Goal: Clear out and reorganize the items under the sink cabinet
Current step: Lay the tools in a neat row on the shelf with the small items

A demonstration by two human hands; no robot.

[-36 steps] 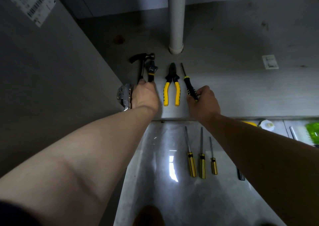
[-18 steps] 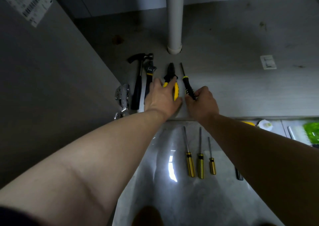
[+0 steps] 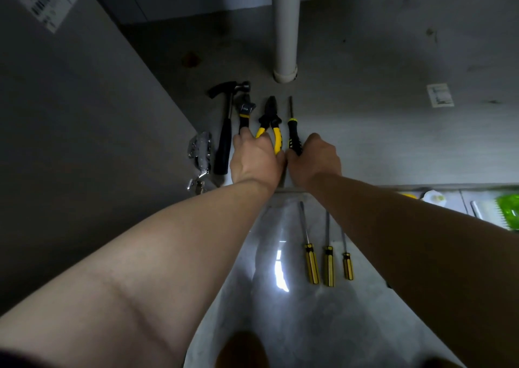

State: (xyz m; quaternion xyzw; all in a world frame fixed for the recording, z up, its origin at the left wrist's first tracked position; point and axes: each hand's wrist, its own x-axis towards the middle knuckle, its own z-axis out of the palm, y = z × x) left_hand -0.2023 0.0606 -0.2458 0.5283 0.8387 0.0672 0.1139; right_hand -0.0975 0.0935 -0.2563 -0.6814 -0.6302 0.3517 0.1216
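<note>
Four tools lie in a row on the cabinet floor (image 3: 393, 148): a black hammer (image 3: 224, 131), an adjustable wrench (image 3: 245, 109), yellow-handled pliers (image 3: 271, 114) and a black-and-yellow screwdriver (image 3: 292, 126). My left hand (image 3: 255, 161) lies over the lower ends of the pliers' handles, fingers curled round them, with its forefinger against the wrench's handle. My right hand (image 3: 314, 157) grips the screwdriver's handle from the right. The two hands touch each other.
A white drain pipe (image 3: 285, 30) stands just behind the tools. Crumpled shiny plastic (image 3: 200, 154) lies left of the hammer by the cabinet's side wall (image 3: 70, 114). Three yellow-handled screwdrivers (image 3: 328, 263) lie on the tile floor outside. A green item (image 3: 508, 210) is at the right edge.
My left hand moved right from the hammer and wrench handles onto the pliers. My right hand stayed on the screwdriver's handle and closed in beside the left.
</note>
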